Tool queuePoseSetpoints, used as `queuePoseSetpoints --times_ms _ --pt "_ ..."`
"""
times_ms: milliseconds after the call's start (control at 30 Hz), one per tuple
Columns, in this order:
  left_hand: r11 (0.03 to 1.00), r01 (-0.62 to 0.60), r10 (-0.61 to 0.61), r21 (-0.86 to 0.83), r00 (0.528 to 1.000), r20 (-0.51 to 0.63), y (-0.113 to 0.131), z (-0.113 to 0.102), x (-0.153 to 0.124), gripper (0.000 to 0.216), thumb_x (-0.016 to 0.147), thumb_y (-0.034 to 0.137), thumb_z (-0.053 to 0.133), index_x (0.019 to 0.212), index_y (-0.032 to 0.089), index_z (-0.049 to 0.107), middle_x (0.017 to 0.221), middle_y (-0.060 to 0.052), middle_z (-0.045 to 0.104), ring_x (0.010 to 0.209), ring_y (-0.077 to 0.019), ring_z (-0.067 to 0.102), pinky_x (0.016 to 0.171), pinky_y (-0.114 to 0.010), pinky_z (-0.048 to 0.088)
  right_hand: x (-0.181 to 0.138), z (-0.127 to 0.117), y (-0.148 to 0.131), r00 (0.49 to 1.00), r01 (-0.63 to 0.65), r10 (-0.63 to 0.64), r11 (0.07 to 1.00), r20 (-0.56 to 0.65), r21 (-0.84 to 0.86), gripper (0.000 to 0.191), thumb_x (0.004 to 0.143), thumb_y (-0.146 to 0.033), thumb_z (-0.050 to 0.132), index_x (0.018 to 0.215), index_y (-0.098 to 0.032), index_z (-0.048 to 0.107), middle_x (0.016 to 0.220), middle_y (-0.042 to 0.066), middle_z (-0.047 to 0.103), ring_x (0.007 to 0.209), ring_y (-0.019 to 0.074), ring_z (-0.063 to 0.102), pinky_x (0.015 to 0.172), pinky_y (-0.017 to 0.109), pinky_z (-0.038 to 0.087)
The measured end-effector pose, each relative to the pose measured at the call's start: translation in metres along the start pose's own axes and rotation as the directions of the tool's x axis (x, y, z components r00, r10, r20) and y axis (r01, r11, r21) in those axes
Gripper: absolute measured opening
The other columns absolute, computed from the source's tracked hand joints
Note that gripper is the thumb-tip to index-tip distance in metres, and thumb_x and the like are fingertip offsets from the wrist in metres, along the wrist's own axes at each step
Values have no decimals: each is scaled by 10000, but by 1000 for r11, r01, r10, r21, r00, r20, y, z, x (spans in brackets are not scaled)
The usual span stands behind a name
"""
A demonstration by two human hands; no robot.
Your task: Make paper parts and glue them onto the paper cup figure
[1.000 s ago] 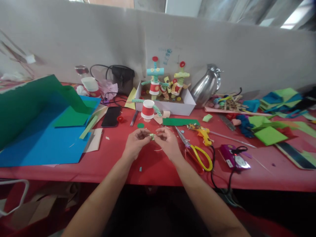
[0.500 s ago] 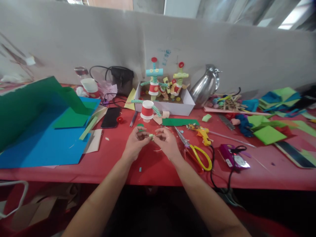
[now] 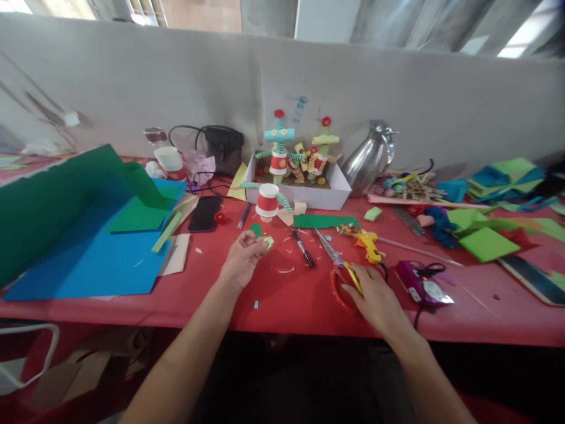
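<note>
My left hand (image 3: 242, 257) is closed in a pinch on a small light-green paper piece (image 3: 268, 241) just above the red table (image 3: 282, 300). My right hand (image 3: 373, 297) lies over the yellow handles of the scissors (image 3: 339, 264), fingers spread on them; the blades point up and left. A black pen (image 3: 303, 249) lies between the two hands. A red-and-white paper cup figure (image 3: 267, 202) with coiled arms stands beyond my left hand.
A white box (image 3: 333, 194) holds finished paper-cup figures. A yellow glue gun (image 3: 366, 242), purple device (image 3: 421, 282), metal jug (image 3: 369, 158), black phone (image 3: 205, 213), blue sheet (image 3: 88, 259) and green sheet (image 3: 48, 194) at left, and coloured paper scraps (image 3: 485, 241) at right surround the hands.
My right hand let go of the green piece and moved right and down onto the scissors. My left hand keeps the piece. A black pen now shows.
</note>
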State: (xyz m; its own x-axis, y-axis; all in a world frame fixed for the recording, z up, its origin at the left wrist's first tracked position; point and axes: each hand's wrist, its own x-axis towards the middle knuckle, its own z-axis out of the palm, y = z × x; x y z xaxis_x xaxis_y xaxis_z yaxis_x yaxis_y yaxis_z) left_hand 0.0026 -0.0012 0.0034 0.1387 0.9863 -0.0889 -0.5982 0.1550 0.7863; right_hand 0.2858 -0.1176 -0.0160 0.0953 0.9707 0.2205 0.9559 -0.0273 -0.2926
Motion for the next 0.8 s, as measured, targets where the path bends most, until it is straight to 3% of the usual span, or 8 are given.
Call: queuePoseSetpoints --times_ms 167,267,400,600,700,800 --pt "995 17 -22 -95 999 -44 4 -1 0 424 560 126 858 798 187 512 695 52 621 710 -86 655 690 -198 525 3 2 4 992 -130 126 970 28 206 421 789 -313 574 1186 -176 600 1038 140 696 913 291 691 782 416 551" --pt "994 -3 -5 -107 997 -76 4 -2 0 445 544 130 863 807 191 509 675 64 604 720 -84 652 717 -201 522 -6 -6 -1 974 -222 224 899 40 377 566 758 -371 629 1291 -193 562 1035 118 718 878 272 716 789 409 570" --pt "998 -40 37 -48 996 -78 3 4 -7 432 574 156 851 810 201 492 686 77 587 705 -72 627 691 -195 494 -26 -21 -30 998 -17 41 885 -41 465 750 739 -417 715 1422 -243 457 1265 128 621 1121 302 636 935 435 532" --pt "996 -66 62 -53 996 -70 16 22 -34 360 626 114 801 827 216 521 757 55 609 756 -87 626 720 -210 494 -43 -21 -67 995 96 -72 849 -66 519 714 678 -350 782 1335 -282 513 1235 112 622 1122 332 614 951 455 528" --pt "997 58 -64 -55 990 -127 23 21 -40 335 635 147 795 851 223 550 758 46 632 690 -93 631 650 -211 497 -51 -13 -70 1000 25 -19 737 -16 676 663 691 -348 783 1302 -301 528 1232 96 631 1124 308 625 942 425 544" --pt "986 167 -159 23 970 -185 19 14 -43 313 611 184 815 842 206 605 751 31 641 648 -105 643 537 -193 454 -55 -4 -73 992 -115 113 520 65 846 539 771 -419 725 1269 -318 546 1213 94 648 1044 275 671 827 391 597"
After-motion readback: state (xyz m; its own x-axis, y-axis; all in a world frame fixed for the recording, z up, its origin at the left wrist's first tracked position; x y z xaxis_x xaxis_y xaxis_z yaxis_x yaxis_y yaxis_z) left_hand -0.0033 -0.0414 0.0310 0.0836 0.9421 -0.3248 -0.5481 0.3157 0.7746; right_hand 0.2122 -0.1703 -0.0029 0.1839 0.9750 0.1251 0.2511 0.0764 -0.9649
